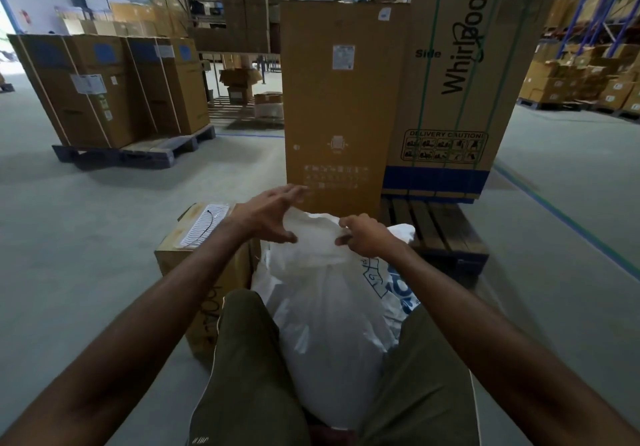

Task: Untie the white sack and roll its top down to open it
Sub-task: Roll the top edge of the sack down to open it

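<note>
A full white sack [332, 328] with blue print on its right side stands between my knees. Its top is bunched into a neck just below my hands. My left hand [273, 215] reaches over the loose top flap with fingers spread and curved, thumb touching the fabric. My right hand [363, 237] is closed on the gathered fabric at the neck. Whether a tie is still around the neck is hidden by the folds.
A small cardboard box [204, 258] stands by my left knee. A tall brown carton [339, 106] and a large printed appliance carton [457, 75] on a wooden pallet [440, 234] stand right behind the sack. More cartons on a pallet [114, 92] are at far left.
</note>
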{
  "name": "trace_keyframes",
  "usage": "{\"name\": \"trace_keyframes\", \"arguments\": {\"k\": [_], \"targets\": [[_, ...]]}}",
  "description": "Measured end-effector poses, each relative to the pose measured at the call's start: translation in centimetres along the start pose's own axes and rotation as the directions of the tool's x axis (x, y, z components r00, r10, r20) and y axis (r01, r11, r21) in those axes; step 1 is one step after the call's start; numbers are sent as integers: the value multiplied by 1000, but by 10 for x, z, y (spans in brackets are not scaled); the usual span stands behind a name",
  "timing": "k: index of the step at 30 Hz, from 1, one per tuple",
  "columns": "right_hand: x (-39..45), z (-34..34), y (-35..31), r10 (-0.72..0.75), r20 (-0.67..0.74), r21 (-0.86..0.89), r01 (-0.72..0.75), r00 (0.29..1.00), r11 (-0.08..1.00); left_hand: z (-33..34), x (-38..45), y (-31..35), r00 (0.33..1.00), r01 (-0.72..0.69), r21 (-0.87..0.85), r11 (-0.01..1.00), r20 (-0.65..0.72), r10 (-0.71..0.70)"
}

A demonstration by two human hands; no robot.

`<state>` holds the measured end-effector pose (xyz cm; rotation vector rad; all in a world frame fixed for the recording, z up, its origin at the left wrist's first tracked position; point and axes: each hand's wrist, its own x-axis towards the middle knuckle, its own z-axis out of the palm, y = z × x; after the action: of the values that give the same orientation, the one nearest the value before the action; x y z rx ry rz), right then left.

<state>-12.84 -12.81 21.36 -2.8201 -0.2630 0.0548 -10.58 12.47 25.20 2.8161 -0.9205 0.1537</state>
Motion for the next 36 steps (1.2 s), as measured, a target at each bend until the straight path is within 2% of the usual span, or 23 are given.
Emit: {"name": "trace_keyframes", "arguments": {"k": [3,5,7,9,12,14,17,20,21,24,25,27,28,31,33,35,36], "targets": [[-5,3,-18,-75,-55,131,82,996,988,26,5,28,993,-122,39,992,12,122],[-13,3,-18,-140,-20,172,142,990,975,35,6,30,997,-56,14,998,52,55],[-23,5,-4,-138,83,27,136,987,990,37,2,22,991,3,-35,999,134,2],[-29,11,19,-103,104,-182,121,989,976,36,-5,7,973,33,-76,997,229,-15],[-35,23,35,-73,21,-109,75,997,991,38,-17,-6,941,116,-57,992,327,-91],[-37,37,31,-91,-8,-70,90,996,993,46,-25,4,954,88,31,996,286,-94],[-45,57,19,-97,-19,60,98,995,993,72,-29,40,983,-19,-16,1000,181,22],[-59,63,21,-166,26,201,157,986,967,90,-29,53,985,-67,-33,997,158,72],[-64,64,28,-188,59,158,177,980,972,91,-30,53,984,-53,-63,997,165,63],[-70,70,57,-134,62,-233,145,989,962,87,-34,39,964,47,-213,976,266,11],[-72,71,66,-121,24,-247,124,992,961,86,-36,32,953,93,-225,970,302,-21],[-77,76,76,-69,-47,-138,62,996,988,84,-40,23,943,144,-156,977,320,-88],[-81,79,77,-43,-58,-87,38,997,996,85,-43,23,956,126,-107,986,279,-92],[-91,89,70,-31,-60,7,31,998,999,94,-49,47,991,-88,-49,995,94,92],[-94,94,63,-72,-47,111,77,996,991,108,-48,71,982,-182,-30,983,51,184],[-100,95,61,-111,-13,231,111,994,967,118,-45,82,987,-139,-130,982,63,148],[-103,94,62,-146,-7,228,144,989,963,120,-45,83,990,-85,-189,978,91,104]]}}
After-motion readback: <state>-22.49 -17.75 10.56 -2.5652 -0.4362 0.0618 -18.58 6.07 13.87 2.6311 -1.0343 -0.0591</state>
